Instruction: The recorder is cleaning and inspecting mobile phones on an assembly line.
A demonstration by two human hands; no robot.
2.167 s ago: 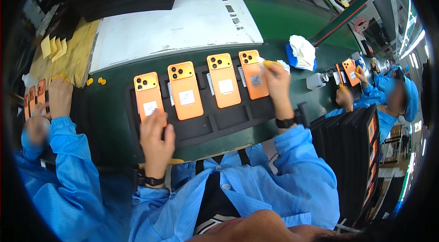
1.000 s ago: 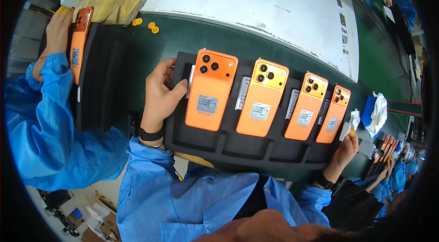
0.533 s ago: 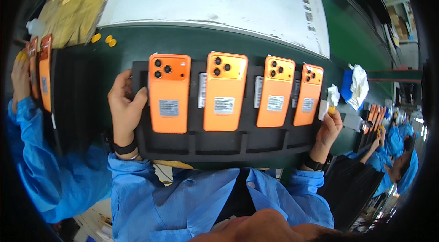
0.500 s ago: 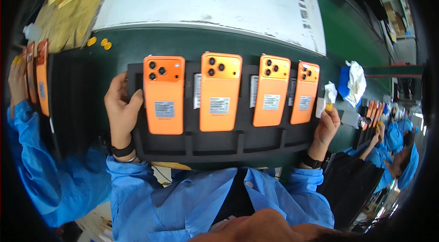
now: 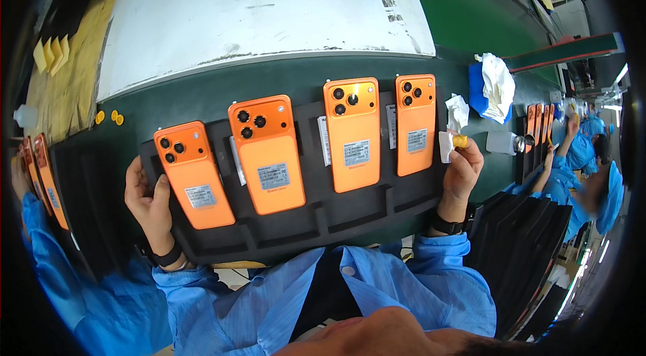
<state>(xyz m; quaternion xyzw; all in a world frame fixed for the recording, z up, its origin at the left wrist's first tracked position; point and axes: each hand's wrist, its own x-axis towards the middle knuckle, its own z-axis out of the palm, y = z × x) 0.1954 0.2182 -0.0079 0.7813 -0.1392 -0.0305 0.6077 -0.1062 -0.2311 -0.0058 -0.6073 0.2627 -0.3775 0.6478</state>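
In front of me lies a black slotted foam tray (image 5: 286, 241), with several orange phones standing in its slots, camera sides facing up. The leftmost phone (image 5: 195, 178) leans beside my left hand (image 5: 151, 204), whose fingers and thumb clasp the tray's left end. Two middle phones, one (image 5: 272, 167) and another (image 5: 353, 147), carry grey printed labels. Close to the rightmost phone (image 5: 415, 134), my right hand (image 5: 461, 171) pinches a small white wipe (image 5: 445, 146) at the tray's right end. A yellow finger cot (image 5: 460, 141) covers one of its fingertips.
Beyond the tray is a white board (image 5: 269, 13) on the green bench. Crumpled white tissue (image 5: 496, 87) sits in a blue box, near a clear bottle (image 5: 500, 143). Yellow finger cots (image 5: 116, 118) lie far left. Co-workers sit at both sides; black trays (image 5: 518, 248) are stacked at right.
My view has turned, so the board and the tray now slant up toward the right. Both hands keep their places at the tray's ends, and the right still has the wipe.
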